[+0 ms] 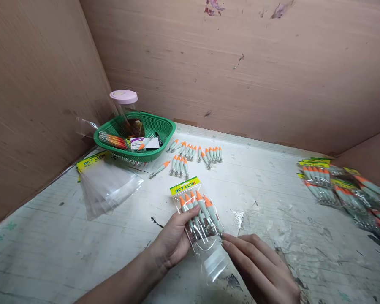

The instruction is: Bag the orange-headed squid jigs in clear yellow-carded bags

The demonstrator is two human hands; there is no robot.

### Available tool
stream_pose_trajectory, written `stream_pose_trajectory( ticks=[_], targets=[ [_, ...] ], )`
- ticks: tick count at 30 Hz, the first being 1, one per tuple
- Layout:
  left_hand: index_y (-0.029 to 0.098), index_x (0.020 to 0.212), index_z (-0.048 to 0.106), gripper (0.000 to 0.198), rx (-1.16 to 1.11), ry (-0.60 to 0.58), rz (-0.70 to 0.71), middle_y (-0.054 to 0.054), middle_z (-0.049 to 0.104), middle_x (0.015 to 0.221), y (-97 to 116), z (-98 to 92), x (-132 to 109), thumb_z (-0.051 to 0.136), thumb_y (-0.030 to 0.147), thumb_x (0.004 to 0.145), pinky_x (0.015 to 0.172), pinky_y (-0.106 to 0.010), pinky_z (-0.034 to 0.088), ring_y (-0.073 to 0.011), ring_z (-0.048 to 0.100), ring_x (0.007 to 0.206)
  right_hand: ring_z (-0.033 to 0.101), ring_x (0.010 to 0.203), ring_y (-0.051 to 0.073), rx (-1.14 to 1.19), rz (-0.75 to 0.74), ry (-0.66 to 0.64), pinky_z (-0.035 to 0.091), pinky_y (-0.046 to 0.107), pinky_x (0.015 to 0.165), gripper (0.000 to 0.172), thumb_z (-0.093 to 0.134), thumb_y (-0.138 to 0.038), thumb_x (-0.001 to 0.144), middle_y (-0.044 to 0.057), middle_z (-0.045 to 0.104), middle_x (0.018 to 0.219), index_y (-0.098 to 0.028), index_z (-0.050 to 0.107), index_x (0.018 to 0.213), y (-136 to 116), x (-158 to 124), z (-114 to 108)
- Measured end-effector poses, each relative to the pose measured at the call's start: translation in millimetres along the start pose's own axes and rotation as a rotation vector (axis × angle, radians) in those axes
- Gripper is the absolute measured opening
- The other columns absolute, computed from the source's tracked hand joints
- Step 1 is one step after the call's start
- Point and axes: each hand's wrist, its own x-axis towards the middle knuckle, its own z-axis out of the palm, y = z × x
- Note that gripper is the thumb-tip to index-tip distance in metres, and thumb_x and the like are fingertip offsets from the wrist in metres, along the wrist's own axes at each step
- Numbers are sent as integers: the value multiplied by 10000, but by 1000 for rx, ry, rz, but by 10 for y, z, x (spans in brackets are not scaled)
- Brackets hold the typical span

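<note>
My left hand point(172, 240) grips the left side of a clear plastic bag point(198, 211) with a yellow "BCT LURE" header, filled with several orange-tipped grey squid lures. My right hand point(256, 264) lies at the bag's lower right, fingers stretched toward its open end, fingertips touching the plastic near the lure hooks. The bag rests on the table in front of me.
Loose lures point(194, 154) lie in rows near a green basket point(164, 139) holding a pink-lidded jar point(125, 105) and small items. A stack of empty bags point(106, 181) lies at left. Filled bags point(345, 190) pile at right. Brown board walls enclose the table.
</note>
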Motion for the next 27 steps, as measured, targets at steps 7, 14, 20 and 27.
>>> stream_pose_trajectory(
  ticks=[7,14,20,27],
  targets=[
    [103,1065,623,239,-43,-40,67,-130,715,909,-13,6,2,599,169,836,837,-409,543,-251,694,848,616,884,226,32,41,-65,529,362,709,332,510,-24,841,149,656,1002,-118,599,1147,3,22,-6],
    [95,1047,626,237,-56,-12,75,-137,711,939,-23,15,1,621,172,823,846,-410,540,-257,694,856,604,751,173,-20,136,45,510,296,635,273,533,-1,811,85,636,860,-165,623,1009,-38,103,76],
    [95,1052,618,235,-15,-41,50,-125,711,905,-44,7,-14,612,153,824,805,-402,556,-239,692,817,615,781,174,40,337,62,517,273,640,164,561,-85,835,64,630,836,-178,605,962,-64,142,40],
    [92,1000,634,192,-6,-43,52,-141,715,905,-68,11,-12,585,200,849,808,-387,552,-254,696,838,586,709,173,-54,186,61,486,316,637,248,572,-37,799,57,642,805,-188,613,992,-65,110,72]
  ],
)
